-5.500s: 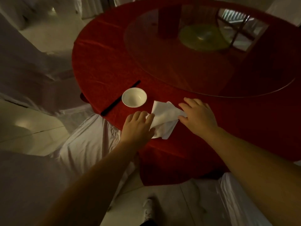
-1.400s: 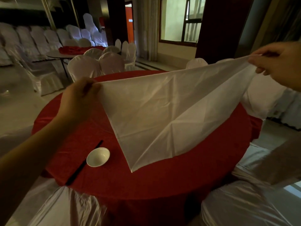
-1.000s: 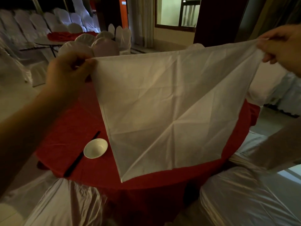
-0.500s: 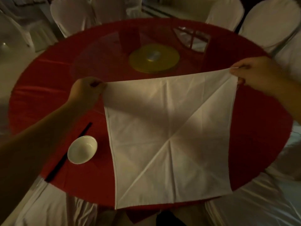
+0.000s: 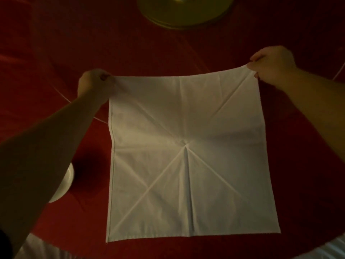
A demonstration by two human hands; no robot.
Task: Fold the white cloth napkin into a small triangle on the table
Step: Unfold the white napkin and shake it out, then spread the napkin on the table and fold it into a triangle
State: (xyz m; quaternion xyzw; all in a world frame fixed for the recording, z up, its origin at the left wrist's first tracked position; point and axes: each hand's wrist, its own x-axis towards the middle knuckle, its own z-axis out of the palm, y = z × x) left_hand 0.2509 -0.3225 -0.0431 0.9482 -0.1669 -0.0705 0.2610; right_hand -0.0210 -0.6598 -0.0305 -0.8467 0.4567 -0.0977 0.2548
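Observation:
The white cloth napkin point(image 5: 186, 156) is spread open as a full square over the red tablecloth point(image 5: 56, 62), with crease lines crossing at its middle. Its near edge runs close to the table's front edge. My left hand point(image 5: 93, 84) pinches the far left corner. My right hand point(image 5: 270, 64) pinches the far right corner. Both far corners are pulled taut between my hands.
A small white bowl point(image 5: 63, 186) sits left of the napkin, mostly hidden under my left forearm. A yellow turntable hub point(image 5: 186, 12) lies at the table's centre, beyond the napkin. The rim of a glass turntable point(image 5: 87, 113) curves past my left arm. White chair covers show below the table edge.
The napkin, held up in the air a second ago, has come down flat over the table. My head has tilted down and closer; both hands still hold the same corners.

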